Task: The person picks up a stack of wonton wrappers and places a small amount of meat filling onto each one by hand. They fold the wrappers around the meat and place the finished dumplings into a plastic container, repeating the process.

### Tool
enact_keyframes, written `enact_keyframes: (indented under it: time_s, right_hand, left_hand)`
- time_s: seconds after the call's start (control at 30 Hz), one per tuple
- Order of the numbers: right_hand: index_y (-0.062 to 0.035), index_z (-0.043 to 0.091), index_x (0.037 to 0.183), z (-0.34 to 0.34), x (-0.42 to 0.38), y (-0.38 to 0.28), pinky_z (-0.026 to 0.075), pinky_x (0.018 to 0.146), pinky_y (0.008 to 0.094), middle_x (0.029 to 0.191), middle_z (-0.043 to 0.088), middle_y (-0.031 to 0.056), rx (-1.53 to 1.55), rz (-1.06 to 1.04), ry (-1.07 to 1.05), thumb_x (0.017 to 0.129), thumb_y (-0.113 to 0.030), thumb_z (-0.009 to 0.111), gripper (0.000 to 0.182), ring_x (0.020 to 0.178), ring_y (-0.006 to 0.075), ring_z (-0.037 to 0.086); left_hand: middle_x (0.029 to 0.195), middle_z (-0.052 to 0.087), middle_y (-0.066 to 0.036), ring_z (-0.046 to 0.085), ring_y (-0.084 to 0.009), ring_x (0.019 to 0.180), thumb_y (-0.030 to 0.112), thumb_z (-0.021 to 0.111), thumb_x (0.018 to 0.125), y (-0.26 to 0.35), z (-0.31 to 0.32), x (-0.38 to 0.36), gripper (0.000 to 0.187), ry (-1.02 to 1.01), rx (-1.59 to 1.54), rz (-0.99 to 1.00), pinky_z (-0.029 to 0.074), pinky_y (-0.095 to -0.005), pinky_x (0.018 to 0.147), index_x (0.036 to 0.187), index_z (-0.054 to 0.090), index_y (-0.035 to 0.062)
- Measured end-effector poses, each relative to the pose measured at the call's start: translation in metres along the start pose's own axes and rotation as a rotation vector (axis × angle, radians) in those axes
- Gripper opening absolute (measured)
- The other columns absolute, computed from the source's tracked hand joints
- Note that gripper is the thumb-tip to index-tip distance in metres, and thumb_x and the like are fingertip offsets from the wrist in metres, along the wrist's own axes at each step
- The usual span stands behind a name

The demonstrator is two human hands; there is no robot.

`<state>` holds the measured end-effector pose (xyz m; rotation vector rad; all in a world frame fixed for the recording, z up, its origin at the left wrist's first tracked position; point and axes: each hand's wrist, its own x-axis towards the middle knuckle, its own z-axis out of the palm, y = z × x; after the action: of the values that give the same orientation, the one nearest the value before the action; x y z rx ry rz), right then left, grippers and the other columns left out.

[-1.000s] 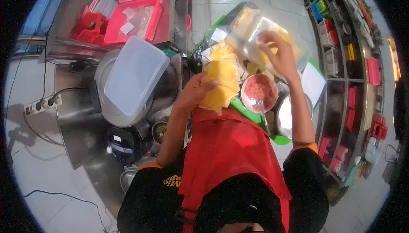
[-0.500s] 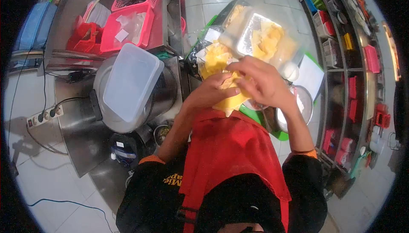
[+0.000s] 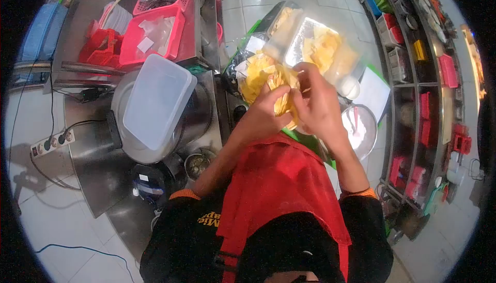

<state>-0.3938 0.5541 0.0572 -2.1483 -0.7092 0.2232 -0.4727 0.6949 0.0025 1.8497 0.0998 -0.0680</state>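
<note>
Both hands meet in front of the red apron, holding a folded yellow wonton wrapper (image 3: 281, 89). My left hand (image 3: 262, 111) is closed round its near left side. My right hand (image 3: 318, 102) pinches the right edge with bent fingers; part of the wrapper is hidden behind them. Just beyond my left hand lies a pile of yellow wrappers (image 3: 251, 79) on plastic. A metal tray (image 3: 295, 51) farther out bears more yellow sheets (image 3: 324, 50). Right of my right hand stands a bowl (image 3: 368, 147) of white contents with a pink-handled utensil (image 3: 355, 116).
To the left, a translucent plastic lid (image 3: 159, 99) rests on a large lidded pot (image 3: 120, 135). Pink baskets (image 3: 177, 50) stand on the steel counter at upper left. A shelving rack (image 3: 391, 123) runs along the right. A power strip (image 3: 53, 145) lies at far left.
The wrapper has gone from hanging spread over my left hand to folded up between both hands. My right hand has come down from above to grip its right side.
</note>
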Motion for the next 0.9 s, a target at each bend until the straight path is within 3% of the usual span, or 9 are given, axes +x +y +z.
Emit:
enact_keyframes:
  time_s: [0.1, 0.13, 0.17, 0.27, 0.37, 0.43, 0.5, 0.6, 0.9]
  right_hand:
    - [-0.0028, 0.048, 0.121, -0.024, 0.005, 0.004, 0.046, 0.062, 0.0259, 0.088, 0.058, 0.0049, 0.535, 0.217, -0.098, 0.086, 0.005, 0.056, 0.037, 0.073, 0.0129, 0.058]
    - [-0.0044, 0.046, 0.126, -0.041, 0.005, -0.003, 0.039, 0.060, 0.0193, 0.090, 0.054, -0.0014, 0.795, 0.300, -0.211, 0.087, 0.007, 0.052, 0.041, 0.074, 0.0031, 0.050]
    - [-0.0044, 0.046, 0.126, -0.052, 0.004, -0.007, 0.039, 0.060, 0.0193, 0.090, 0.054, -0.0014, 0.792, 0.299, -0.204, 0.087, 0.007, 0.052, 0.041, 0.074, 0.0031, 0.050]
    - [-0.0050, 0.045, 0.128, -0.065, 0.004, -0.020, 0.041, 0.060, 0.0218, 0.089, 0.056, 0.0002, 0.977, 0.078, -0.594, 0.090, 0.005, 0.050, 0.040, 0.072, 0.0053, 0.051]
    - [-0.0056, 0.044, 0.131, -0.066, 0.016, -0.026, 0.043, 0.064, 0.0210, 0.087, 0.056, 0.0008, 0.452, 0.040, -0.574, 0.087, 0.007, 0.051, 0.046, 0.076, 0.0088, 0.059]
    - [-0.0077, 0.044, 0.131, -0.062, 0.016, -0.032, 0.045, 0.065, 0.0230, 0.087, 0.056, 0.0003, 0.260, -0.017, -0.476, 0.089, 0.005, 0.051, 0.045, 0.073, 0.0090, 0.057]
    - [-0.0069, 0.047, 0.126, -0.057, 0.015, -0.031, 0.047, 0.064, 0.0309, 0.081, 0.058, 0.0102, 0.175, -0.074, -0.286, 0.085, 0.005, 0.053, 0.043, 0.068, 0.0208, 0.060]
    - [-0.0053, 0.048, 0.127, -0.054, 0.010, -0.021, 0.048, 0.070, 0.0272, 0.090, 0.058, 0.0059, 0.307, 0.015, -0.250, 0.085, 0.004, 0.058, 0.044, 0.076, 0.0140, 0.058]
    - [-0.0029, 0.050, 0.127, -0.047, -0.010, 0.000, 0.046, 0.082, 0.0226, 0.099, 0.057, 0.0021, 0.659, 0.168, -0.145, 0.084, 0.008, 0.059, 0.045, 0.091, 0.0075, 0.055]
  left_hand:
    - [0.129, 0.056, -0.020, 0.053, -0.0290, 0.123, 0.014, 0.074, 0.079, -0.003, -0.011, -0.001, 0.055, -0.020, 0.067, -0.026, 0.041, -0.0359, 0.104, 0.129, 0.054, 0.0022]
    - [0.128, 0.057, -0.018, 0.056, -0.0268, 0.120, 0.018, 0.072, 0.080, -0.009, -0.014, 0.001, 0.055, -0.077, -0.310, -0.138, 0.043, -0.0345, 0.102, 0.130, 0.054, 0.0020]
    - [0.127, 0.059, -0.015, 0.058, -0.0246, 0.117, 0.021, 0.069, 0.082, -0.013, -0.018, 0.003, 0.054, -0.138, -0.686, -0.252, 0.044, -0.0330, 0.100, 0.130, 0.054, 0.0017]
    - [0.128, 0.060, -0.010, 0.057, -0.0180, 0.114, 0.021, 0.057, 0.093, -0.019, -0.030, 0.013, 0.044, -0.168, -0.847, -0.164, 0.043, -0.0302, 0.100, 0.130, 0.056, -0.0019]
    - [0.119, 0.064, -0.009, 0.059, -0.0164, 0.110, 0.031, 0.054, 0.098, -0.029, -0.029, 0.014, 0.045, -0.132, -1.004, -0.234, 0.045, -0.0297, 0.097, 0.129, 0.056, -0.0021]
    - [0.117, 0.064, -0.008, 0.061, -0.0158, 0.107, 0.026, 0.057, 0.097, -0.018, -0.035, 0.010, 0.042, -0.374, -0.916, -0.147, 0.047, -0.0297, 0.094, 0.128, 0.056, -0.0015]
    - [0.114, 0.064, -0.006, 0.062, -0.0127, 0.102, 0.019, 0.061, 0.096, 0.017, -0.026, 0.003, 0.037, -0.312, -0.678, -0.127, 0.050, -0.0284, 0.088, 0.126, 0.057, -0.0003]
    - [0.105, 0.066, -0.001, 0.063, -0.0085, 0.091, 0.017, 0.060, 0.097, 0.032, -0.008, 0.001, 0.029, -0.076, -0.942, -0.180, 0.052, -0.0256, 0.077, 0.121, 0.060, 0.0017]
    - [0.110, 0.067, -0.006, 0.066, -0.0146, 0.096, 0.023, 0.062, 0.096, -0.002, -0.026, -0.001, 0.038, -0.166, -0.789, -0.279, 0.053, -0.0294, 0.084, 0.125, 0.056, -0.0003]
